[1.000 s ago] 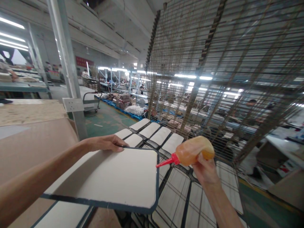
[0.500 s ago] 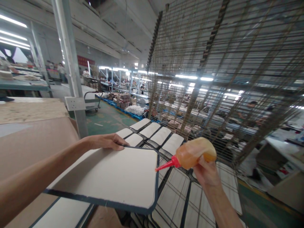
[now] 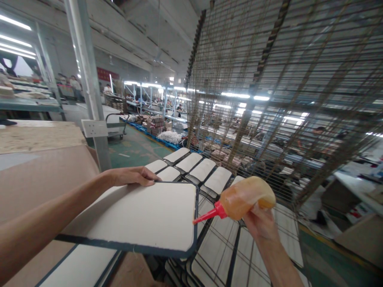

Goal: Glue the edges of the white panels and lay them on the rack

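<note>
My left hand [image 3: 139,176] pinches the far edge of a white panel with a dark blue border [image 3: 143,219], holding it tilted in front of me. In my right hand [image 3: 261,221] is a squeeze bottle [image 3: 247,198] of amber liquid, its fingers wrapped round the body. The bottle's red nozzle [image 3: 209,214] points left and down, its tip at the panel's right edge by the border. Whether liquid is coming out is too small to tell. Below the held panel lies another white panel with a dark border [image 3: 80,265].
Rows of similar pale panels [image 3: 202,169] lie on a wire rack [image 3: 218,255] ahead and right. More wire racks [image 3: 269,71] stand raised behind it. A metal post with a socket box [image 3: 94,128] rises at left, beside a board-topped table [image 3: 38,135].
The nozzle tip has moved toward me along the panel's right edge. The panel has shifted slightly left and up in view, with my left hand still on it.
</note>
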The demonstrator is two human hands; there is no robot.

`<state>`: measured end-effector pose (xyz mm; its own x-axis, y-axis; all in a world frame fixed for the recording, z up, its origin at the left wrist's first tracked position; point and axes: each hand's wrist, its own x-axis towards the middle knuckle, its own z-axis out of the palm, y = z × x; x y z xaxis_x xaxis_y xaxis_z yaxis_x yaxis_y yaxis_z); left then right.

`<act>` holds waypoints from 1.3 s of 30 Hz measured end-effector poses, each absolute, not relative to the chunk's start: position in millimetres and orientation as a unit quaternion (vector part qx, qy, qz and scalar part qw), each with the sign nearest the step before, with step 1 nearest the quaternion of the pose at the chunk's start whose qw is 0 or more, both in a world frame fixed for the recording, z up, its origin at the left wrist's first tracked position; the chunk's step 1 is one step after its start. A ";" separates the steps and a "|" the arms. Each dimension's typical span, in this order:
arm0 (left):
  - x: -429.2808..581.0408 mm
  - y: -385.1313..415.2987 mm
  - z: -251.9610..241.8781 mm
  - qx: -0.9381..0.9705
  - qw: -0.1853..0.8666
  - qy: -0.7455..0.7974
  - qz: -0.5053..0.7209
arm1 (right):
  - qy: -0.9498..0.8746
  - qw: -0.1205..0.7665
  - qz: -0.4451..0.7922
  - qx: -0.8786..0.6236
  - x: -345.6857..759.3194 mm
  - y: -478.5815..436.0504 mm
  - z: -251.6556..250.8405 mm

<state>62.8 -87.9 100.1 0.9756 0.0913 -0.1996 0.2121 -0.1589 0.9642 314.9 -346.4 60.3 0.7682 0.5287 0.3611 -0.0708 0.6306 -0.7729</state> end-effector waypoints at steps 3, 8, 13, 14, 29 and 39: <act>62.7 -86.0 98.7 0.758 0.642 0.108 -0.045 | -0.290 0.856 0.175 -0.391 314.4 -346.9 58.0; 61.8 -80.9 95.3 0.743 0.654 0.136 -0.040 | -0.320 0.841 0.174 -0.401 314.7 -348.2 51.2; 59.7 -79.2 92.0 0.724 0.671 0.162 -0.017 | -0.311 0.841 0.180 -0.406 314.3 -350.2 45.5; 59.2 -78.8 90.8 0.722 0.672 0.164 -0.012 | -0.309 0.841 0.177 -0.408 314.0 -350.5 45.0; 52.7 -66.6 56.2 0.689 0.688 0.217 0.068 | -0.263 0.875 0.115 -0.390 305.8 -351.8 39.1; 62.7 -69.1 30.3 0.597 0.748 0.255 0.137 | -0.234 0.896 0.046 -0.376 297.5 -346.7 27.3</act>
